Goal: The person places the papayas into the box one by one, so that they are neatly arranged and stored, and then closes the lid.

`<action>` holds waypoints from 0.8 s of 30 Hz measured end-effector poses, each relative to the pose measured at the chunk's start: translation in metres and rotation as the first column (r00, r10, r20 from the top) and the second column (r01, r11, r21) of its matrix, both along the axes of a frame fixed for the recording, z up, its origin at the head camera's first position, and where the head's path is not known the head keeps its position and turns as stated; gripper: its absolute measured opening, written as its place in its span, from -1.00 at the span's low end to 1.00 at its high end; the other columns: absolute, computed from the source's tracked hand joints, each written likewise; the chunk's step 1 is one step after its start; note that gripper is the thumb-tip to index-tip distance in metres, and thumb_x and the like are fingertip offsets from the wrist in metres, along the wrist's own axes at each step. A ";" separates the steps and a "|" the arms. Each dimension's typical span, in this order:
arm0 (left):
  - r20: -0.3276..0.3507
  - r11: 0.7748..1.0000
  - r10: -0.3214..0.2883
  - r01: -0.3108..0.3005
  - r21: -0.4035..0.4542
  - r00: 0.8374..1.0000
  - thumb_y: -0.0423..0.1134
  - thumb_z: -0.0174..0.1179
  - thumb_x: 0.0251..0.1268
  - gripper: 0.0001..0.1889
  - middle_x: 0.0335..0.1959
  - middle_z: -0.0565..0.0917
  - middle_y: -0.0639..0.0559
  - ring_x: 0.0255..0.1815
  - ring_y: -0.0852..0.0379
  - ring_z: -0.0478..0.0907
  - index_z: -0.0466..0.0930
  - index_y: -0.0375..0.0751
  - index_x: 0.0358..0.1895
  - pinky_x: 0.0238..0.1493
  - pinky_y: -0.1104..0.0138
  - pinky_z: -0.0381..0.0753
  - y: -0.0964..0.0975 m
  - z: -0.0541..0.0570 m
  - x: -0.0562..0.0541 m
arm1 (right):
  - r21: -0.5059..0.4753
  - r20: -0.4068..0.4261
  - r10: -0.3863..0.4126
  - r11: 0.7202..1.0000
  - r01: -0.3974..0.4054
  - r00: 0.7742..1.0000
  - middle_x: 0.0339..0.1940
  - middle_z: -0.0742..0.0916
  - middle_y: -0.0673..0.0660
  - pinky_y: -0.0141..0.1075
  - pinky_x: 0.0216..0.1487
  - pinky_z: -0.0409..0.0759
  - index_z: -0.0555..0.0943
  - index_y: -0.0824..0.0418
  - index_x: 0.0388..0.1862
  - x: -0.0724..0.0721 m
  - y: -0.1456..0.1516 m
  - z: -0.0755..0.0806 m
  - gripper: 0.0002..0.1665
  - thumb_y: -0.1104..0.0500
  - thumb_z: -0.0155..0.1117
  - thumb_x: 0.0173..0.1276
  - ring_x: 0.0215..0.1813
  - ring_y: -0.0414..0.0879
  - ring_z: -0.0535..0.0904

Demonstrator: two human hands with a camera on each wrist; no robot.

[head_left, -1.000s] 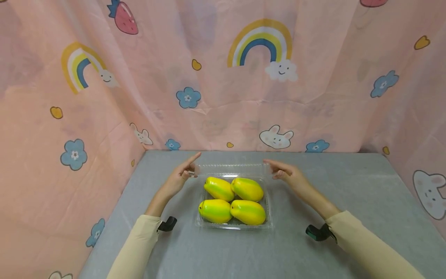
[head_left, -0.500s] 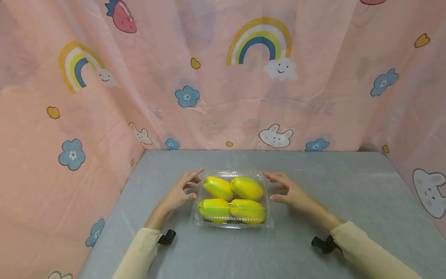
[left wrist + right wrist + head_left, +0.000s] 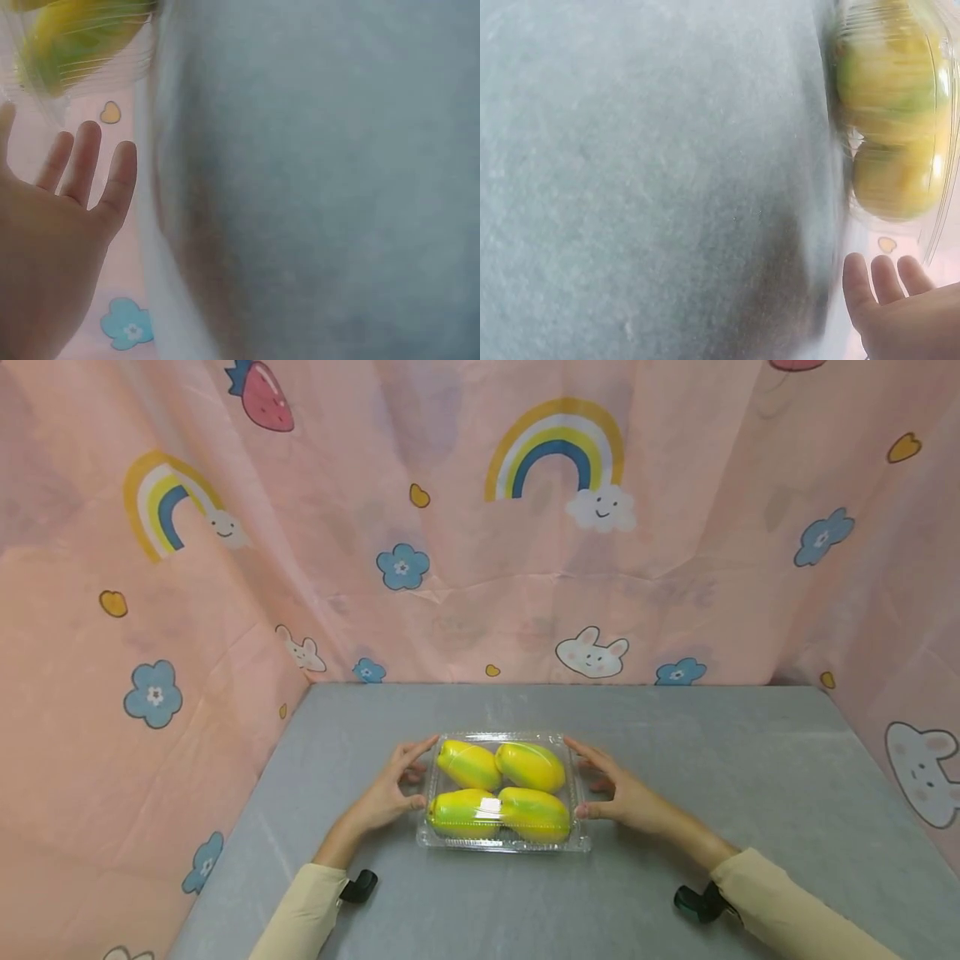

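Observation:
A clear plastic clamshell box [image 3: 497, 842] stands on the table with its lid lowered over several yellow-green papayas [image 3: 531, 766], which lie in two rows. At the box's left side is my left hand [image 3: 384, 789], index fingertip at the lid's back corner and thumb at the side. My right hand [image 3: 618, 789] mirrors it on the right, thumb and index fingertip right at the lid's edge. Spread, fairly straight fingers [image 3: 81, 169] show in the left wrist view. In the right wrist view, extended fingers [image 3: 885, 279] sit beside the box's clear wall.
The grey tabletop [image 3: 750, 777] carries the box near its middle. A pink printed curtain [image 3: 480, 610] closes off the back and both sides. Small black devices [image 3: 701, 903] are strapped at both wrists.
The lid has swung from standing up at the back to down over the papayas. Both hands have followed it down, thumbs spreading toward the box's front sides.

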State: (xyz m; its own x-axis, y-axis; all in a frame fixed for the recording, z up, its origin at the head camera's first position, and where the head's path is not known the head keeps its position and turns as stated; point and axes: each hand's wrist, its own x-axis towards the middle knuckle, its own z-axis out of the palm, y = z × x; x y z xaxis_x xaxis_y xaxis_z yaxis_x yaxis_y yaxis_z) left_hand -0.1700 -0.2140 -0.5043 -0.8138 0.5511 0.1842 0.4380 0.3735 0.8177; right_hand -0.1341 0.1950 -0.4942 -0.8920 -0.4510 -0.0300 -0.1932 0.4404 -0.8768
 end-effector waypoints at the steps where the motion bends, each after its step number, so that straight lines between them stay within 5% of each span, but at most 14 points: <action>1: 0.002 1.000 -0.001 0.001 -0.001 1.000 0.62 0.03 -0.06 0.14 0.31 0.25 -0.25 0.18 -0.12 0.43 0.06 0.05 0.58 0.17 0.04 0.55 0.000 0.000 0.000 | -0.003 0.001 -0.003 1.000 0.003 1.000 0.65 0.09 0.18 0.26 0.33 0.43 -0.01 -0.33 0.59 0.000 0.000 0.000 0.14 0.00 0.49 0.20 0.53 0.35 0.20; 11: 0.056 0.999 -0.004 0.006 -0.040 0.998 0.50 0.09 0.10 0.03 0.44 0.21 -0.19 0.25 -0.12 0.44 -0.05 0.18 0.60 0.19 0.13 0.54 -0.002 0.000 0.001 | -0.056 -0.008 0.039 0.998 -0.039 0.999 0.61 0.16 0.32 0.22 0.28 0.49 -0.06 -0.26 0.62 0.000 0.001 -0.002 0.12 0.07 0.42 0.28 0.49 0.39 0.26; 16: 0.085 0.999 0.004 0.000 -0.039 0.996 0.44 0.03 0.22 -0.05 0.43 0.23 -0.19 0.26 -0.17 0.46 -0.09 0.21 0.60 0.19 0.14 0.55 -0.002 0.001 0.010 | -0.062 -0.016 0.038 0.997 -0.039 0.999 0.56 0.26 0.33 0.01 0.20 0.60 -0.09 -0.20 0.63 0.005 0.001 -0.002 0.13 0.09 0.41 0.30 0.44 0.34 0.35; 20: 0.085 0.999 -0.010 0.013 -0.029 0.996 0.52 -0.06 0.16 -0.01 0.42 0.24 -0.20 0.27 -0.19 0.48 -0.11 0.19 0.61 0.17 0.24 0.56 -0.003 -0.001 0.016 | -0.066 -0.019 0.035 0.997 -0.036 0.999 0.51 0.32 0.35 -0.06 0.15 0.63 -0.11 -0.13 0.64 0.008 0.001 -0.003 0.14 0.12 0.40 0.29 0.39 0.34 0.40; 24: 0.099 0.999 -0.042 0.044 -0.013 0.994 0.53 0.06 0.06 0.09 0.44 0.23 -0.23 0.27 -0.17 0.47 -0.13 0.14 0.61 0.17 0.29 0.56 -0.006 0.001 0.020 | -0.028 0.010 0.011 1.000 -0.010 1.000 0.53 0.32 0.32 0.05 0.18 0.61 -0.11 -0.19 0.64 0.013 0.001 -0.002 0.20 0.06 0.46 0.23 0.41 0.33 0.41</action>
